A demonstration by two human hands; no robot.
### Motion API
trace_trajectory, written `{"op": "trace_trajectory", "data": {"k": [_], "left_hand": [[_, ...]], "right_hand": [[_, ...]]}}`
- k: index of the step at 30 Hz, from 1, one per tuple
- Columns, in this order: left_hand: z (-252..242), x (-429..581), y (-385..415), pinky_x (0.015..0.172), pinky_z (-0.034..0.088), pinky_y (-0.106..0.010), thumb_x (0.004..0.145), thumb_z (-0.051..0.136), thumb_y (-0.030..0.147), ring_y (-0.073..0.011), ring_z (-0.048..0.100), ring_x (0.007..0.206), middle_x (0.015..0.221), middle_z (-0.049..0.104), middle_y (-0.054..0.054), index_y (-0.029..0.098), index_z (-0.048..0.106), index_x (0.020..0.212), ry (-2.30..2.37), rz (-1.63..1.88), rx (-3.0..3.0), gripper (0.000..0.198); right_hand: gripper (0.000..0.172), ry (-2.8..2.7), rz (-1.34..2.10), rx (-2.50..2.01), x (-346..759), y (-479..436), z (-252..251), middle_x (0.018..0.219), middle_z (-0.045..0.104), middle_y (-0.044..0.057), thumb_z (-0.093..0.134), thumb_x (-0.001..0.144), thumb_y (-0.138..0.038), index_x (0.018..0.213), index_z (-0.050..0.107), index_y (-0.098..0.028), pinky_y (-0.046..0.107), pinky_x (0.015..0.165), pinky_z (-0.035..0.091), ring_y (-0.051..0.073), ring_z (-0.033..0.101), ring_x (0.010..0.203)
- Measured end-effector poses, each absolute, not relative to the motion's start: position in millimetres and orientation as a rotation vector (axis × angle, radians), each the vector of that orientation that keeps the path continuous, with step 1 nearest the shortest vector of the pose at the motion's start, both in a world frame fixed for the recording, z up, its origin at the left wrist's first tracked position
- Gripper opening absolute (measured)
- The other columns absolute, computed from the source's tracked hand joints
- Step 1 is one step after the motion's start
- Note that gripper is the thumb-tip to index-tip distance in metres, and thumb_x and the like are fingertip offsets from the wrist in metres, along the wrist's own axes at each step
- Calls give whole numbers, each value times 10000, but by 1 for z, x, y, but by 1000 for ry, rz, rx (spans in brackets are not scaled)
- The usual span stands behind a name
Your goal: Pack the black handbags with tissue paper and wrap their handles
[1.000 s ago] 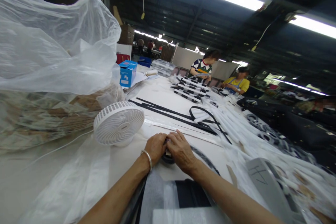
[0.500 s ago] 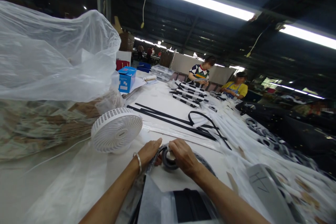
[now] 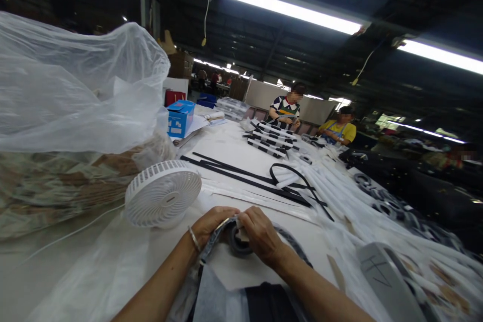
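Note:
My left hand (image 3: 212,225) is closed on a dark strip in clear film (image 3: 216,240), which arches up toward my fingertips. My right hand (image 3: 260,234) pinches at the top of this arch, its fingertips against those of my left hand. Below my right fingers shows a small beige piece (image 3: 242,235); whether they hold it too is hidden. Inside the arch lies a dark grey ring-shaped coil (image 3: 234,245). Behind my right wrist a curved dark band (image 3: 296,246) runs on to the right. Nearest me are a grey sheet (image 3: 213,294) and a black piece (image 3: 269,302).
A white fan (image 3: 166,196) stands left of my hands, beside a big plastic-covered pile (image 3: 83,110). Black strips (image 3: 245,173) lie across the white table (image 3: 222,143). White lengths and a grey case marked "A" (image 3: 388,276) are at right. Two co-workers (image 3: 287,105) sit beyond.
My left fingers have moved right and closed over the strip's top, meeting my right fingertips. My right hand has shifted slightly down, and more of the beige piece shows.

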State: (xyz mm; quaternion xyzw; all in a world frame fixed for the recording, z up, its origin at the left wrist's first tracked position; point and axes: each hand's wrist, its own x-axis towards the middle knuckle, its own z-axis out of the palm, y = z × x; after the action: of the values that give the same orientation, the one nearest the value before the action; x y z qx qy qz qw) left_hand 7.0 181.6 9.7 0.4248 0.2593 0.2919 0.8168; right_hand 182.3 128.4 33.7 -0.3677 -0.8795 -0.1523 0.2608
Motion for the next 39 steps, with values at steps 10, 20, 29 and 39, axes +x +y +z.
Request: {"op": "trace_trajectory", "data": {"k": [10, 20, 29, 39], "left_hand": [[19, -5, 183, 705, 475, -290, 695, 712, 521, -179, 569, 739, 770, 637, -37, 145, 655, 777, 654, 577, 1243, 389], [-7, 10, 192, 558, 384, -247, 600, 650, 341, -153, 528, 607, 622, 620, 5, 140, 659, 706, 993, 496, 1526, 228], [3, 23, 178, 642, 396, -261, 624, 611, 184, -179, 590, 709, 686, 679, -22, 176, 675, 666, 1226, 563, 1799, 77], [4, 18, 179, 606, 421, -222, 680, 615, 189, -156, 625, 698, 702, 705, -2, 171, 711, 724, 1212, 539, 1840, 108]], "right_hand": [[247, -2452, -402, -843, 176, 125, 40, 805, 567, 55, 337, 1008, -172, 901, 560, -168, 313, 720, 395, 188, 445, 751], [130, -2547, -322, -930, 186, 122, 32, 787, 575, 47, 454, 946, -135, 876, 557, -172, 301, 680, 400, 186, 465, 719], [115, -2757, 92, -1046, 206, 118, 29, 909, 675, 73, 479, 964, -180, 1038, 564, -160, 289, 759, 486, 175, 628, 818], [144, -2510, 509, -1286, 193, 127, 38, 851, 727, 30, 580, 877, -179, 895, 721, -205, 252, 732, 461, 160, 654, 780]]}}
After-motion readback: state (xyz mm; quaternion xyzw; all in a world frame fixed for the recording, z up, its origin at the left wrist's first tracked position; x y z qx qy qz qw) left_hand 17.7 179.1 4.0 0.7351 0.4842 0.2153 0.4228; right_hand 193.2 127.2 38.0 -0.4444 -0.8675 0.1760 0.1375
